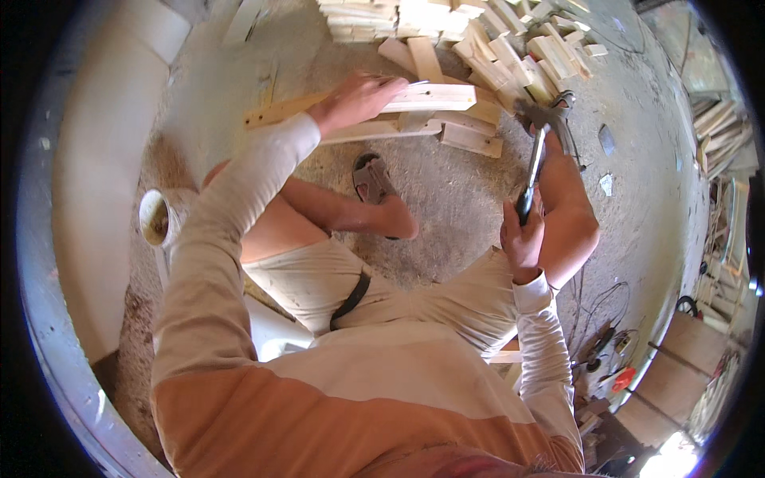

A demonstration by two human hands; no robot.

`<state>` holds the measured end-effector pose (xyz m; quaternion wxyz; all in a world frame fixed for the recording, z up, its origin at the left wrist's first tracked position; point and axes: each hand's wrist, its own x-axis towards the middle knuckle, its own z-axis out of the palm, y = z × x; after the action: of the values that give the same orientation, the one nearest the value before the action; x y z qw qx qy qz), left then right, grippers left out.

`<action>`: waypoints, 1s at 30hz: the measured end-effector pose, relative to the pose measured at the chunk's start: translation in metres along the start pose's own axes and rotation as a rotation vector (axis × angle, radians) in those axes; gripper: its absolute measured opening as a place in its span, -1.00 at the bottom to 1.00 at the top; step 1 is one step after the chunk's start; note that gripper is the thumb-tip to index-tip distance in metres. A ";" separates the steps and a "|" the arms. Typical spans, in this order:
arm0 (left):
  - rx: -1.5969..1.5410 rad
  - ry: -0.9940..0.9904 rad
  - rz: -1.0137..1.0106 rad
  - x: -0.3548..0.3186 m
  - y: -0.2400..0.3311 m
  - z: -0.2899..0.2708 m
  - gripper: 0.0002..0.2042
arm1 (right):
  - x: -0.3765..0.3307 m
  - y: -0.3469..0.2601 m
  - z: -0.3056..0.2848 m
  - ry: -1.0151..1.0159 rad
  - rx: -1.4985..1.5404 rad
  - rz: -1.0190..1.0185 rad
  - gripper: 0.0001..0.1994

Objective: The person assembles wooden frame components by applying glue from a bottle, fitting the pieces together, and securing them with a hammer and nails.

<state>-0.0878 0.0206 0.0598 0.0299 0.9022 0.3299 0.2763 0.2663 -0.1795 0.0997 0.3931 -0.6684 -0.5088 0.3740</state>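
Under my left hand (355,99), a pale raw wood plank (422,97), matt, sawn. In my right hand (522,239), a hammer (535,155): glossy dark handle, dull metal head. Beyond, rough wood offcuts (510,56); dusty concrete floor (454,191).

Bare floor (454,199) (wood pile (478,40) beyond)
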 end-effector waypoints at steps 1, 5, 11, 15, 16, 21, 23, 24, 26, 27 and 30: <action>0.016 -0.040 -0.129 0.001 0.001 -0.004 -0.76 | -0.001 0.007 -0.003 0.033 0.031 -0.002 -0.78; -0.105 0.159 -0.209 0.005 -0.010 -0.043 -0.80 | -0.013 0.005 -0.011 0.068 0.246 0.192 -0.76; 0.038 -0.217 -0.256 -0.033 0.001 -0.045 -0.64 | -0.003 0.010 -0.017 0.111 0.321 0.169 -0.81; -0.053 -0.405 -0.326 -0.023 -0.005 -0.044 -0.58 | -0.001 0.009 -0.028 0.143 0.283 0.132 -0.81; -0.094 -0.402 -0.326 -0.022 -0.003 -0.049 -0.59 | -0.006 0.013 -0.030 0.160 0.305 0.112 -0.80; -0.155 -0.467 -0.252 0.008 0.030 -0.074 -0.62 | -0.017 0.009 -0.045 0.230 0.465 0.126 -0.80; -0.142 -0.504 -0.190 0.014 0.047 -0.068 -0.62 | -0.018 0.005 -0.050 0.269 0.562 0.097 -0.82; -0.145 -0.506 -0.155 0.021 0.052 -0.059 -0.61 | -0.016 0.003 -0.051 0.283 0.614 0.077 -0.82; -0.155 -0.509 -0.123 0.034 0.061 -0.032 -0.58 | -0.016 0.003 -0.052 0.301 0.675 0.049 -0.82; -0.157 -0.507 -0.129 0.041 0.066 -0.018 -0.57 | -0.016 0.005 -0.052 0.312 0.691 0.036 -0.81; -0.187 -0.400 -0.060 0.069 0.075 0.013 -0.57 | -0.015 0.001 -0.053 0.336 0.729 0.009 -0.80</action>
<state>0.0052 0.0057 0.0996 0.1864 0.9221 0.3172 0.1200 0.3116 -0.2024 0.1222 0.6807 -0.5390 -0.2686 0.4172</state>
